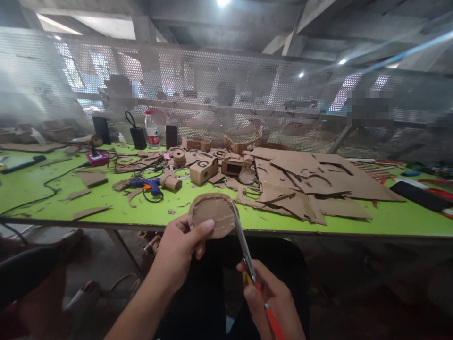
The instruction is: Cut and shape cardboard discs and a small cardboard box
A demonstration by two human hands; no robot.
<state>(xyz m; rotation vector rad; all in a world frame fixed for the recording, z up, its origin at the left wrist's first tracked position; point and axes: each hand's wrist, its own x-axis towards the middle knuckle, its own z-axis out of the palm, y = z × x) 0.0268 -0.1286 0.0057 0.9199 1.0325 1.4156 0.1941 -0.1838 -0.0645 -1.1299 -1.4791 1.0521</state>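
Mesh (226, 66), pale and perforated, spans the background behind the surface (122, 208), which is bright green and scattered with scraps. Flat cardboard sheets (361, 186), several with cut-outs, lie overlapping across its right half. Towards the back, left of centre, stands a clear bottle (152, 131) with a red cap and red label. In the foreground are the person's two hands: the left grip (179, 252) is clenched on the lower left edge of a cardboard disc, thumb on its face, and the right grip (278, 293) is wrapped around the red and yellow handles of the scissors (245, 243). Their long metal blades point up and away, tips at the disc's right edge; whether they bite into it I cannot tell. A blue and orange glue gun (151, 183) lies left of centre. The cardboard disc (214, 212), with a raised rim, is held up at the near edge of the surface. Beyond it sits a cardboard box (203, 171) marked "G". Smaller still are a purple block (98, 159) at left and a little white bottle (122, 140).
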